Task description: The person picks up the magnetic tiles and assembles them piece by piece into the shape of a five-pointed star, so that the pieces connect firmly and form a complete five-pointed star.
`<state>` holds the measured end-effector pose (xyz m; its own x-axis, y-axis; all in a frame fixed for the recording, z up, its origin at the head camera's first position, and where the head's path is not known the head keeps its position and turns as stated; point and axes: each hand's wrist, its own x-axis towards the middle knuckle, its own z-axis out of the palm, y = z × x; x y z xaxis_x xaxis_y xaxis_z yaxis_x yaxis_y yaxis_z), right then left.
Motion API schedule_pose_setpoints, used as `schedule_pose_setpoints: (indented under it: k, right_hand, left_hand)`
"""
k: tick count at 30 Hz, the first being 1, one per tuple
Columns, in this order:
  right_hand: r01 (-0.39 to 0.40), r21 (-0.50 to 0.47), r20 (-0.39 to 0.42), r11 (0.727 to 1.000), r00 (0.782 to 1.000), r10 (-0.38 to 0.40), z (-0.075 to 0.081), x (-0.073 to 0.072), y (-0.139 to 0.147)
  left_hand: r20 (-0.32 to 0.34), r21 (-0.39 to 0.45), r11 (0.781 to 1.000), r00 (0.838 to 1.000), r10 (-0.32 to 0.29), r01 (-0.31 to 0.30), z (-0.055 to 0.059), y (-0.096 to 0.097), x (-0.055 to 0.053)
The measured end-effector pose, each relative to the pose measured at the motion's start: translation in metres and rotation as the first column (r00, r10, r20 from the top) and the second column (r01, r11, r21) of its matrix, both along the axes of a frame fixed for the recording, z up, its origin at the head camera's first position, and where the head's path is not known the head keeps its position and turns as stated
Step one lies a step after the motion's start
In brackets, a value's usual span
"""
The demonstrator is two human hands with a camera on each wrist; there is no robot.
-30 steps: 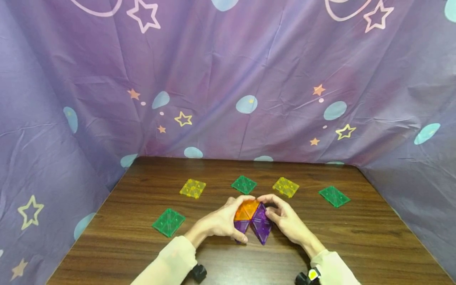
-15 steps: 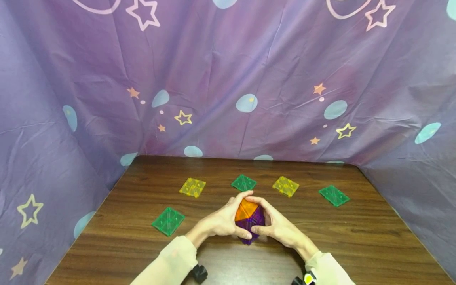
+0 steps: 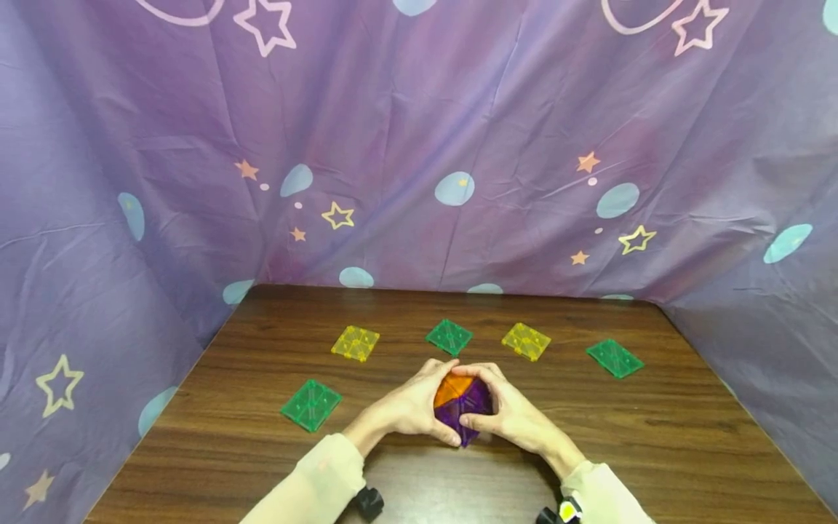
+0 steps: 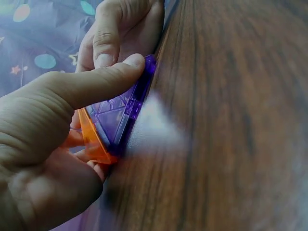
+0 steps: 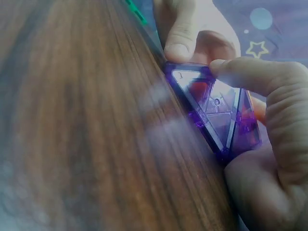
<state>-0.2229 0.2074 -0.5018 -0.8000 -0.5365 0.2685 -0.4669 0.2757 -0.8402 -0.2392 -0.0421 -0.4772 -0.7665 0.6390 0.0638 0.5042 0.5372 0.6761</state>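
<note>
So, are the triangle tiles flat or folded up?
Folded up: a purple triangle tile slopes up from the table, meeting an orange triangle tile at an angle.

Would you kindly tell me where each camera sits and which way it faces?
Head: worn on the head, facing forward and down over the table, five tiles and the curtain; the sleeves, left hand and right hand show.
Left wrist: worn there, looking at the purple-and-orange shape; the left hand is near, the right hand beyond.
Right wrist: worn there, looking at the shape from the opposite side; the right hand is near, the left hand beyond.
Both wrist views share the shape, both hands, table and curtain.
</note>
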Motion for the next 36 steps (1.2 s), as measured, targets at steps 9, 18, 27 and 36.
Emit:
schedule_pose_setpoints:
  k: [9, 18, 27, 36]
  right_hand:
    - [0.075, 0.042, -0.121, 0.996, 0.99, -0.07, -0.002, -0.006, 0.005]
    - [0.084, 0.049, -0.194, 0.995, 0.978, -0.073, 0.002, -0.013, 0.013]
    - [0.115, -0.022, -0.11, 0.993, 0.987, -0.116, 0.0, -0.018, 0.017]
    - [0.397, -0.056, -0.154, 0.916, 0.903, -0.4, -0.008, -0.024, 0.057]
  left_hand:
    - [-0.079, -0.04, 0.999, 0.997, 0.011, -0.015, 0.002, -0.005, -0.006]
    - [-0.039, 0.056, 0.998, 0.999, -0.016, 0.019, 0.006, -0.015, -0.017]
    - [0.028, 0.088, 0.996, 1.0, -0.011, 0.008, 0.004, -0.017, -0.019]
    - [0.063, 0.115, 0.993, 0.998, -0.01, 0.003, -0.002, -0.02, -0.013]
